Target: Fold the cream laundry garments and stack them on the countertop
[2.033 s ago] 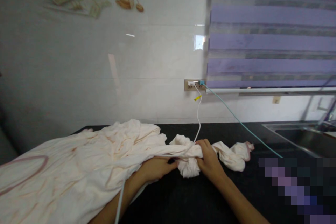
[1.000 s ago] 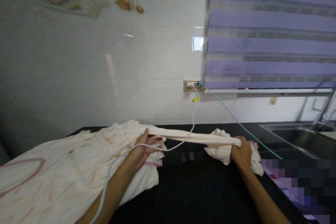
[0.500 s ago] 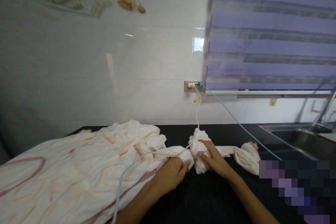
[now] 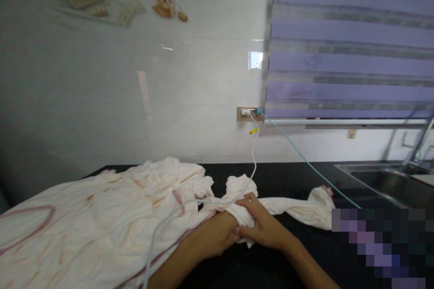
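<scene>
A large, rumpled white cloth (image 4: 101, 216) with pink trim covers the left of the black counter. Part of it is bunched between my hands, and a sleeve-like end (image 4: 305, 210) trails off to the right. My left hand (image 4: 220, 235) is closed at the bunch, its fingers mostly covered by fabric. From the right, my right hand (image 4: 262, 223) grips the same bunch, fingers over the top and thumb below, touching the left hand. A white cord (image 4: 159, 226) lies across the cloth and passes by the bunch.
Behind the counter (image 4: 281, 262), a wall outlet (image 4: 240, 114) holds two plugs. A teal cord (image 4: 305, 158) slants down to the right from it. A steel sink (image 4: 359, 180) with a faucet (image 4: 422, 144) is at right, below a purple striped blind (image 4: 349, 58).
My right hand has moved left with the bunched cloth, up against my left hand. The bunch sits further left, and the trailing end is stretched longer.
</scene>
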A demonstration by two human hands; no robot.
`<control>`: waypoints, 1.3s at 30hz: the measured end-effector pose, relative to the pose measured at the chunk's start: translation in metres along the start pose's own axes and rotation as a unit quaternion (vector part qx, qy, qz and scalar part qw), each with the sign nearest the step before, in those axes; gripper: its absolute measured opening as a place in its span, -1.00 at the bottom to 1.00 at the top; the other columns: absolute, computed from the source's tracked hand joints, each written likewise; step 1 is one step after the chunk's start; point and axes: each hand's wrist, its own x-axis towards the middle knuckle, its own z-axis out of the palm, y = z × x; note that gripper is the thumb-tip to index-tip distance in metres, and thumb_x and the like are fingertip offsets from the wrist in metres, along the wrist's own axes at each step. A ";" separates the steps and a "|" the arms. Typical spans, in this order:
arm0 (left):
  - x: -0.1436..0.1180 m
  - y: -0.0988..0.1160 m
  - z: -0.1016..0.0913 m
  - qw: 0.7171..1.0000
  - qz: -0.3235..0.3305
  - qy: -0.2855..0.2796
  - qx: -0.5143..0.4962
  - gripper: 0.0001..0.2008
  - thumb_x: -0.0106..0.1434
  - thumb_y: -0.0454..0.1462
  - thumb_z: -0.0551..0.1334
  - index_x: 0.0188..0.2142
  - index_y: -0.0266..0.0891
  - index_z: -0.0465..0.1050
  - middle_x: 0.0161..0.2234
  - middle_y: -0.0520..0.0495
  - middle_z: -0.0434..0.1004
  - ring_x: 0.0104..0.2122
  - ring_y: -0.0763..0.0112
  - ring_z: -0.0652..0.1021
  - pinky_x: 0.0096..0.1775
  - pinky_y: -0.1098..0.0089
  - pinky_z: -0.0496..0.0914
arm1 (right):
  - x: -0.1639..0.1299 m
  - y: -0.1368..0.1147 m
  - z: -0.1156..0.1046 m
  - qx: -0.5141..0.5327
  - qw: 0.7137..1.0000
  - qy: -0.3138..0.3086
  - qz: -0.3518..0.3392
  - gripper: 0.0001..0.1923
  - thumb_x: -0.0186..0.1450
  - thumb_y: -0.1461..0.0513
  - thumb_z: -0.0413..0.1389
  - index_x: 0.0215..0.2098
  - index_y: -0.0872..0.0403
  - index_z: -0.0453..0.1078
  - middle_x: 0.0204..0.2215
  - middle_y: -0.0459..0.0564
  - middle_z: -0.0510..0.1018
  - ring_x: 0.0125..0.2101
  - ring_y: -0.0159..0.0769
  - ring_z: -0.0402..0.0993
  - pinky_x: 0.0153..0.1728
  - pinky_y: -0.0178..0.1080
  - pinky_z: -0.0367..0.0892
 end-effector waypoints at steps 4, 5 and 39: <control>0.002 0.000 -0.009 1.000 0.018 0.005 -0.018 -0.57 0.36 -0.20 0.16 0.20 0.04 0.43 0.24 0.03 0.46 0.21 0.20 0.45 0.28 0.22 0.22 | -0.001 0.002 -0.001 -0.008 1.000 0.029 -0.004 -0.61 0.33 0.18 0.17 0.12 -0.01 0.36 -0.01 0.02 0.38 0.05 -0.19 0.33 0.16 -0.10 0.25; 0.003 -0.001 -0.010 1.000 0.011 0.007 -0.018 -0.60 0.37 -0.15 0.17 0.19 0.05 0.44 0.22 0.03 0.48 0.19 0.19 0.47 0.26 0.22 0.24 | -0.002 0.005 -0.003 -0.017 0.999 0.038 -0.003 -0.66 0.33 0.22 0.13 0.08 -0.01 0.37 -0.04 0.02 0.39 0.03 -0.19 0.34 0.14 -0.10 0.26; 0.007 -0.047 -0.011 0.974 -0.175 0.056 0.135 -0.74 0.39 -0.15 0.07 -0.06 -0.13 0.45 -0.03 -0.11 0.53 -0.03 0.23 0.52 0.01 0.30 0.33 | -0.079 0.063 -0.110 -0.369 0.783 0.181 0.466 -0.34 0.36 -0.15 -0.08 0.15 0.16 0.36 0.27 0.40 0.22 0.25 0.37 0.17 0.06 0.40 0.19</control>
